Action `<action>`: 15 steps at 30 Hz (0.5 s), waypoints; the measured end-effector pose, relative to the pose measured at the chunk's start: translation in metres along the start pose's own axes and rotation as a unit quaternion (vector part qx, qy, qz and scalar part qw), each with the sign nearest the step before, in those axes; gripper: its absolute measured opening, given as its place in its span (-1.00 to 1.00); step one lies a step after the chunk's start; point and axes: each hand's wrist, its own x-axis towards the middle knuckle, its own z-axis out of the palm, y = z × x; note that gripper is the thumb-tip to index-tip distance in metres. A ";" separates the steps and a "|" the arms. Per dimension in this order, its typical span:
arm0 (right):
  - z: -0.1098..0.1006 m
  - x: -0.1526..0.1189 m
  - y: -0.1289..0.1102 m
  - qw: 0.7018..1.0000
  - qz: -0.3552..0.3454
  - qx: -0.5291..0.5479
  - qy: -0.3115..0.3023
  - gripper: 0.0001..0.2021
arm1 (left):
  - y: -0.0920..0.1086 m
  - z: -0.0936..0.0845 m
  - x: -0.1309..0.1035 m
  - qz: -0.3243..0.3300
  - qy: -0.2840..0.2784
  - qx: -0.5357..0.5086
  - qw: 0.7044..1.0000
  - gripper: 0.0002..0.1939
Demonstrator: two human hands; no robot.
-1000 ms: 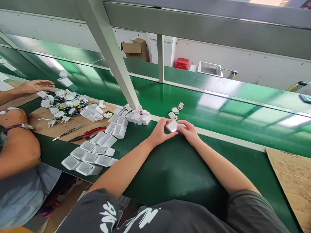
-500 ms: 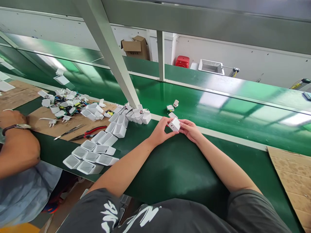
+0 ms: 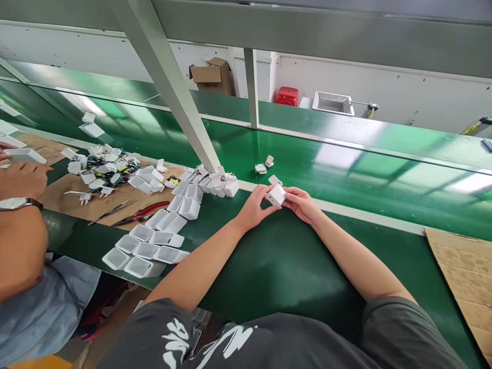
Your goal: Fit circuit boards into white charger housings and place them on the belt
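Both of my hands hold one white charger housing just above the near edge of the green belt. My left hand grips its left side between thumb and fingers, and my right hand pinches its right side. A small white cap piece shows right behind the housing; whether it is attached, I cannot tell. Beyond it, loose white parts with circuit boards lie on the green belt. Rows of open white housings stand left of my left forearm.
Cardboard at the left bears a heap of boards and caps, tweezers and red-handled pliers. Another person's hand is at far left. A slanted metal post rises behind the housings.
The loose parts on the belt have shifted left. At far left, the other person's arm has moved, and a white housing now shows by their hands. My hands keep nearly the same hold.
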 end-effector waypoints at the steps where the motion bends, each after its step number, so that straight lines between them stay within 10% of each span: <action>1: 0.000 0.000 0.000 1.000 -0.002 0.001 0.000 -0.65 | -0.001 0.000 0.000 0.001 -0.001 0.001 1.000 -0.29; 15: 0.005 0.000 0.006 0.996 -0.067 -0.063 0.014 -0.63 | -0.004 0.002 0.000 -0.023 -0.017 -0.025 0.999 -0.28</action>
